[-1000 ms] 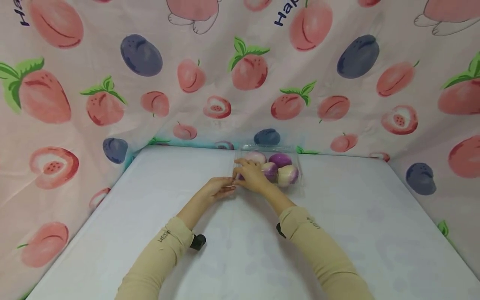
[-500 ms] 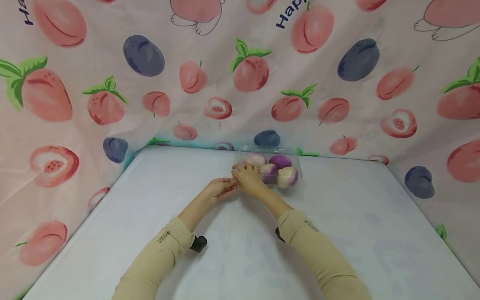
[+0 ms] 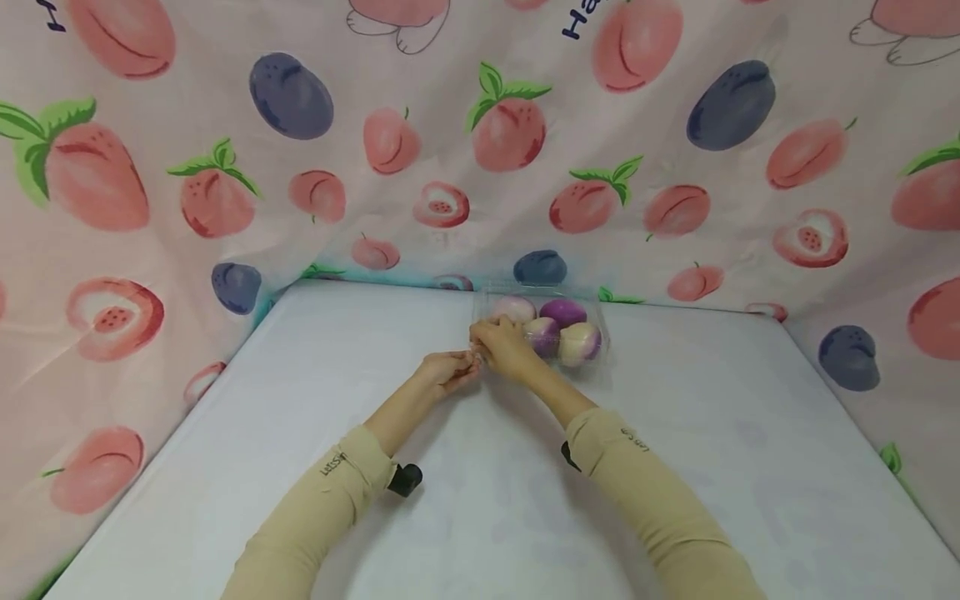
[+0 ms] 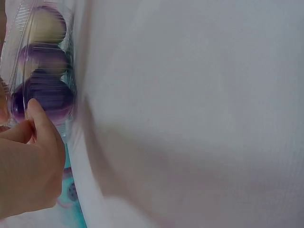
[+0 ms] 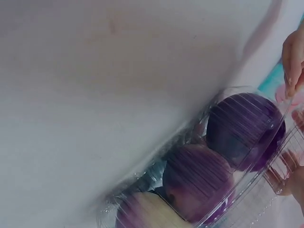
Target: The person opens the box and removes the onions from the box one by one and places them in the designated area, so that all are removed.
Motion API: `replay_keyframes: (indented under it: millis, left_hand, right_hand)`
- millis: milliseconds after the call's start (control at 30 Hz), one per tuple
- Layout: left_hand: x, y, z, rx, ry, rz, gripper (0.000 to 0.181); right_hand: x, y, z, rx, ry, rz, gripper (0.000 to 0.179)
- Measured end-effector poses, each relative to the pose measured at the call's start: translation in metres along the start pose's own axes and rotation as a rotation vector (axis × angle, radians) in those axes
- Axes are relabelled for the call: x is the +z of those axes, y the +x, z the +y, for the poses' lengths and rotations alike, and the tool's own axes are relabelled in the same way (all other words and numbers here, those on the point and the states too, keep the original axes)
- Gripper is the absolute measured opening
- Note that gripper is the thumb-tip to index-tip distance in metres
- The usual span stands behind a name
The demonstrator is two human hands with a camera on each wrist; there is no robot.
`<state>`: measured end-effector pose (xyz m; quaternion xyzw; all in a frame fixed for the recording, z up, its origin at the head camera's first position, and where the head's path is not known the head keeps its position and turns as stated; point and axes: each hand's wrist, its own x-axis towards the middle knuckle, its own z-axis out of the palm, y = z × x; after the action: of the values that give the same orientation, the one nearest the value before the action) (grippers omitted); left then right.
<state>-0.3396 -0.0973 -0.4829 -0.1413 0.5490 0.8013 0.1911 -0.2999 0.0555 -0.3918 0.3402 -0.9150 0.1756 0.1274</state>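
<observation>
A clear plastic clamshell box (image 3: 606,343) stands at the back of the table, holding several round purple-and-white vegetables (image 3: 579,343) that look like turnips or onions. My left hand (image 3: 450,369) pinches the rim at the near left corner. In the left wrist view, the thumb and forefinger of that hand (image 4: 35,159) meet at the rim beside a dark purple vegetable (image 4: 50,97). My right hand (image 3: 506,346) reaches over the left end, its fingers curled at the edge close to the left fingertips. The right wrist view shows the right hand (image 5: 292,178) partly behind the ridged clear lid (image 5: 259,202).
A white-covered table (image 3: 480,500) lies under the box and both forearms. Behind it hangs a pink cloth (image 3: 442,125) printed with fruit, close to the box's far side. A black wrist camera (image 3: 405,480) sticks out by the left sleeve.
The right hand's fingers, spread over the box's left end earlier, have drawn in toward the near left corner. The left fingers have come together on the rim. The head view has shifted slightly.
</observation>
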Motion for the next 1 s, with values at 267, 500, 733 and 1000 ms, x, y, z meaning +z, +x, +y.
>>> replay_keyframes:
  millis: [267, 500, 733, 1000]
  left_hand:
    - [0.036, -0.091, 0.04, -0.031, 0.096, 0.031, 0.036]
    - [0.037, -0.092, 0.039, -0.017, 0.108, 0.045, 0.035]
    - [0.027, -0.064, 0.021, -0.004, 0.033, 0.026, 0.033]
    - [0.006, -0.027, 0.009, 0.016, -0.063, -0.017, 0.032]
  right_hand:
    - [-0.001, -0.003, 0.0, -0.054, -0.07, -0.001, 0.015]
    - [0.005, -0.013, 0.003, -0.068, -0.14, 0.037, 0.009]
    - [0.002, -0.029, 0.013, -0.087, -0.121, 0.111, 0.038]
    - [-0.006, -0.039, 0.013, -0.144, -0.13, 0.18, 0.043]
